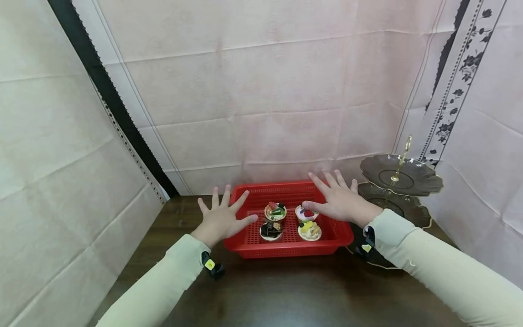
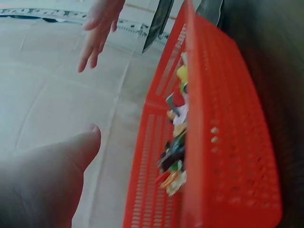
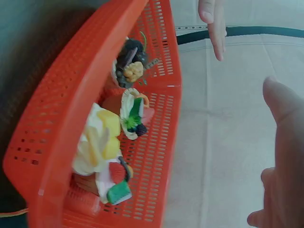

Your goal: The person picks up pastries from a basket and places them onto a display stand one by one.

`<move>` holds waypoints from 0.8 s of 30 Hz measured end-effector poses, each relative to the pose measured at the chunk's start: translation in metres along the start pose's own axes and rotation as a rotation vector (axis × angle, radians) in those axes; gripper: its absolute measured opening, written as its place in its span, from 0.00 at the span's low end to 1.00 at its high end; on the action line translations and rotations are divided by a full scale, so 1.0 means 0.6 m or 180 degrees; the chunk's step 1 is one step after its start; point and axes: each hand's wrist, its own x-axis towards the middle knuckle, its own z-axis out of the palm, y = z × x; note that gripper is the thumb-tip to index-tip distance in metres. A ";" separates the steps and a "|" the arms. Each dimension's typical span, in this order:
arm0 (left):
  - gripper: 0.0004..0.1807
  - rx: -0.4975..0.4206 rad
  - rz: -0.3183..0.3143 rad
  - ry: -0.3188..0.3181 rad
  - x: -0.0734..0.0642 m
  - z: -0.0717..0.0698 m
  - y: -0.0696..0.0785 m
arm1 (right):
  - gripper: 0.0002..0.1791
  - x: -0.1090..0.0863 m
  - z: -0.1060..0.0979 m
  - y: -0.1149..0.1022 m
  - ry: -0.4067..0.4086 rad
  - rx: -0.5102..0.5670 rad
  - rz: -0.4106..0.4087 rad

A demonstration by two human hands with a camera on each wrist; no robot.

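Observation:
A red plastic basket (image 1: 286, 252) with perforated walls stands on the table, with several decorated cupcakes inside. One has dark chocolate topping (image 1: 271, 230), one green and red fruit (image 1: 275, 211), one yellow pieces on cream (image 1: 309, 231). Another, a pale cupcake with a red berry (image 3: 113, 178), sits partly behind the right thumb in the head view. My left hand (image 1: 222, 221) is spread by the basket's left side, holding nothing. Fingers apart, my right hand (image 1: 342, 200) hovers over the basket's right side, also holding nothing. Neither hand visibly touches a cupcake.
To the right stands a tiered stand of dark scalloped plates (image 1: 425, 180) with a gold handle (image 1: 405, 152); its lower part is behind the right forearm. Pale cloth (image 1: 265, 91) hangs behind and at both sides of the dark wooden table (image 1: 261, 295).

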 end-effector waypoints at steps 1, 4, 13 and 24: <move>0.49 0.0011 0.0042 0.0044 -0.003 0.005 0.001 | 0.56 -0.002 0.002 0.001 0.0037 -0.0001 -0.0018; 0.49 0.0032 0.0129 0.0173 -0.014 0.019 0.005 | 0.55 -0.008 0.009 0.003 0.0103 -0.0006 -0.0028; 0.48 -0.0256 0.0227 0.0407 -0.062 0.059 0.034 | 0.55 -0.021 0.021 0.008 0.0157 -0.0008 -0.0093; 0.42 -0.0309 0.0376 0.0877 -0.102 0.107 0.087 | 0.53 -0.031 0.025 0.005 0.0127 -0.0048 -0.0110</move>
